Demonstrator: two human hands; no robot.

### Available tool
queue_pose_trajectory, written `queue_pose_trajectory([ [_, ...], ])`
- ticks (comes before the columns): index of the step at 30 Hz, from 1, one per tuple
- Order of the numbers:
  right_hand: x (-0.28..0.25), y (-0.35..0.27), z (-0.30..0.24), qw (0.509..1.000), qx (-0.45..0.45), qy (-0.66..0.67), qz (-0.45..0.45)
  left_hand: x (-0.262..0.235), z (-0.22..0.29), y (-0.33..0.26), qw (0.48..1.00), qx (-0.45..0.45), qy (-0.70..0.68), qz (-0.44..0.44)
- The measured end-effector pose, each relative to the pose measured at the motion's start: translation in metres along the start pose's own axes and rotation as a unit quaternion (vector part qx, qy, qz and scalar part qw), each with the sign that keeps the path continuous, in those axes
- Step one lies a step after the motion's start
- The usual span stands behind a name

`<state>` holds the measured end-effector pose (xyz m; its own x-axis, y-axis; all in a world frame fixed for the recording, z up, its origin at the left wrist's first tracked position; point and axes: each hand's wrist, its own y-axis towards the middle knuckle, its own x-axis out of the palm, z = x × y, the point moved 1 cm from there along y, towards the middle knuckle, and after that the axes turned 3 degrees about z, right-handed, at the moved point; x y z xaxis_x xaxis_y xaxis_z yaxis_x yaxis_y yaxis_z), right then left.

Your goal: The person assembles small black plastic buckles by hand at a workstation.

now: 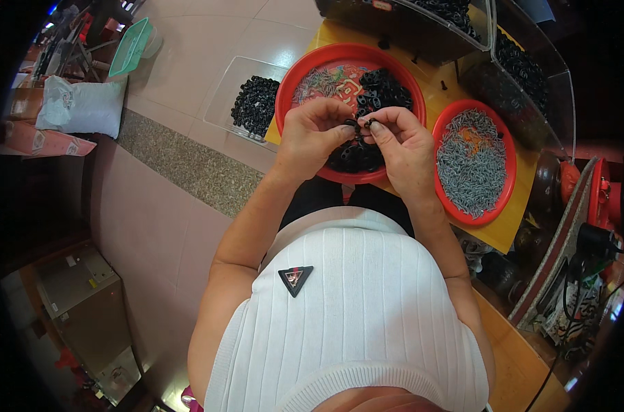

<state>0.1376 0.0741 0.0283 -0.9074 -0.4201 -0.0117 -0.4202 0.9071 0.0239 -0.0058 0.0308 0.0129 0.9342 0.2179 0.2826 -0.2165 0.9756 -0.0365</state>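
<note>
My left hand [314,137] and my right hand [402,143] meet over a round red tray [281,103]. Between the left thumb and fingers is a small black plastic part [352,126]. The right thumb and fingertips pinch another small black piece [369,123], close beside the first. Whether the two pieces touch is too small to tell. Below the hands, the tray holds a heap of black looped plastic parts [386,90] on its right and front, and loose screws [319,84] at its back left.
A second red tray [512,172] full of grey screws [471,172] stands at the right on a yellow board [511,233]. Clear bins of black parts [521,75] rise behind it. On the left lies a clear shallow tray [219,96] with black pieces [255,103]. A white sack [82,106] stands farther left.
</note>
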Motion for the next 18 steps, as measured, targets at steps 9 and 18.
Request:
queue_pose_trajectory([
  [9,0.012,-0.003,-0.003,0.996,0.022,0.089,0.015,-0.002,-0.010,-0.006,0.971,-0.041,-0.233,0.026],
  [18,0.005,-0.002,0.000,0.991,0.085,0.099,0.005,-0.007,-0.007,-0.013,0.970,-0.072,-0.230,0.028],
])
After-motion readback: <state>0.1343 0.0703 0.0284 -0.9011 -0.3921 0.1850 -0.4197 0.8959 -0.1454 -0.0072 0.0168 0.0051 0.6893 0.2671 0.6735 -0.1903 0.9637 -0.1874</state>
